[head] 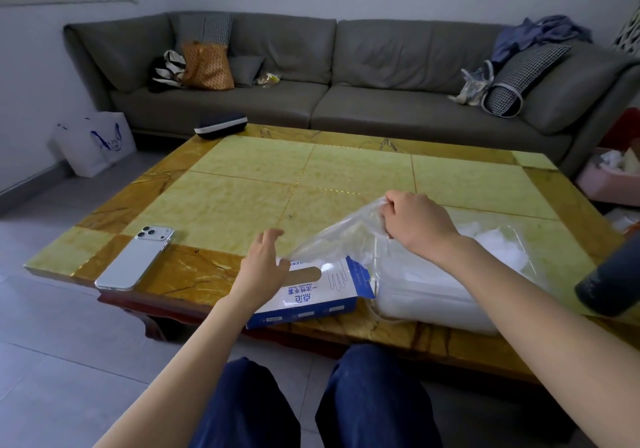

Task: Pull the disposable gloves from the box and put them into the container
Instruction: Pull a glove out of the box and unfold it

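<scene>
Left hand (262, 269) on box (313, 297) end, fingers (273, 235) straight, spread; right hand (417, 224) raised, wrist bent, pinching clear glove (332, 239).

Clear glove (337, 236) in right grip (415, 222)

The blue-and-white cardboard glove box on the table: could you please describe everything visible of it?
The blue-and-white cardboard glove box lies flat near the front edge of the yellow-and-brown stone table. Its white top bears blue print, a glove outline and a long slot; its right end flap stands open. The left hand rests on its left end. A clear thin plastic glove, pinched by the right hand, stretches up from its top.
</scene>
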`<state>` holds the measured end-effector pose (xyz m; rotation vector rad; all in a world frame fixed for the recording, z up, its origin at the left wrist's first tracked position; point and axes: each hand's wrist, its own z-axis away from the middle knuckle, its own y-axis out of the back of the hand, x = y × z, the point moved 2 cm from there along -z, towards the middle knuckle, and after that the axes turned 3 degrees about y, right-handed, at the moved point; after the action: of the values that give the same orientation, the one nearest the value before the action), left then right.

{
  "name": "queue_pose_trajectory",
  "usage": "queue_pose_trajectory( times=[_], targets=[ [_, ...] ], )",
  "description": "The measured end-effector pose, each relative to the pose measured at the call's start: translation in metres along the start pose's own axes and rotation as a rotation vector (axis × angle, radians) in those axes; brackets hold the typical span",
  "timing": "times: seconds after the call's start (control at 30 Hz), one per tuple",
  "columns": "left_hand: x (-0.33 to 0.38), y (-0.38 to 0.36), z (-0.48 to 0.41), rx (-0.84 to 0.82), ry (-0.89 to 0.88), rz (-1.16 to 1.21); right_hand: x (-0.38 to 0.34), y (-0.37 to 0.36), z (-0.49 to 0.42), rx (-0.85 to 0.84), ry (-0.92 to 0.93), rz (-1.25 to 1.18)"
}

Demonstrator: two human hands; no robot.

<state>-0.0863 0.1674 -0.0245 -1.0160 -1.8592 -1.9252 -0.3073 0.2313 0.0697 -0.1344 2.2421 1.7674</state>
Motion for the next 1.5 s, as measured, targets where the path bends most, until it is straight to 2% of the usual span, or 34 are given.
queue_pose_trajectory(
  times=[0.07, 0.13, 0.33, 0.43, 0.5, 0.57, 0.7, 0.77, 0.83, 0.9, 0.93, 0.97, 1.03, 1.1, 1.17, 1.23, 1.33, 1.4, 1.5],
  targets=[
    [0.022, 0.012, -0.001, 0.020, -0.081, 0.104, 0.005, 0.003, 0.002, -0.010, -0.012, -0.001],
    [0.043, 0.017, -0.002, -0.050, -0.140, 0.151, 0.011, 0.004, 0.003, -0.037, -0.035, -0.022],
    [0.070, 0.019, 0.006, -0.264, -0.115, 0.524, 0.020, 0.009, 0.010, -0.053, -0.121, -0.061],
    [0.067, 0.008, 0.008, -0.337, -0.081, 0.418, 0.025, 0.009, 0.011, -0.103, -0.174, -0.076],
    [0.064, 0.004, 0.005, -0.242, -0.073, 0.331, 0.029, 0.010, 0.011, -0.120, -0.192, -0.110],
    [0.065, 0.008, 0.003, -0.144, -0.049, 0.380, 0.035, 0.010, 0.012, -0.148, -0.198, -0.157],
    [0.071, 0.025, -0.003, -0.073, -0.042, 0.385, 0.053, 0.005, 0.010, -0.269, -0.255, -0.202],
    [0.071, 0.030, -0.009, -0.059, -0.025, 0.336, 0.058, 0.005, 0.008, -0.209, -0.253, -0.177],
    [0.073, 0.032, -0.014, -0.072, -0.022, 0.279, 0.054, 0.010, 0.009, 0.001, -0.188, -0.209],
    [0.078, 0.037, -0.015, -0.096, -0.030, 0.270, 0.040, 0.020, 0.011, 0.226, -0.032, -0.267],
    [0.082, 0.039, -0.015, -0.112, -0.040, 0.278, 0.032, 0.021, 0.013, 0.243, 0.044, -0.307],
    [0.087, 0.041, -0.014, -0.134, -0.058, 0.282, 0.021, 0.021, 0.015, 0.179, 0.108, -0.339],
    [0.097, 0.041, -0.012, -0.218, -0.109, 0.267, 0.000, 0.014, 0.020, -0.055, 0.170, -0.328],
    [0.105, 0.038, -0.010, -0.288, -0.157, 0.237, -0.014, 0.004, 0.020, -0.169, 0.204, -0.298],
    [0.112, 0.038, -0.009, -0.287, -0.220, 0.203, -0.019, 0.000, 0.015, -0.101, 0.243, -0.330],
    [0.111, 0.041, -0.010, -0.200, -0.264, 0.161, -0.018, -0.001, 0.008, -0.003, 0.263, -0.365],
    [0.089, 0.039, -0.016, -0.098, -0.249, 0.102, -0.005, 0.001, 0.003, 0.077, 0.186, -0.384],
    [0.067, 0.024, -0.014, -0.243, -0.200, 0.006, 0.005, 0.000, 0.004, 0.091, 0.117, -0.388],
    [0.026, -0.010, -0.004, -0.615, -0.151, -0.381, 0.017, -0.006, 0.007, 0.073, 0.050, -0.378]
  ],
)
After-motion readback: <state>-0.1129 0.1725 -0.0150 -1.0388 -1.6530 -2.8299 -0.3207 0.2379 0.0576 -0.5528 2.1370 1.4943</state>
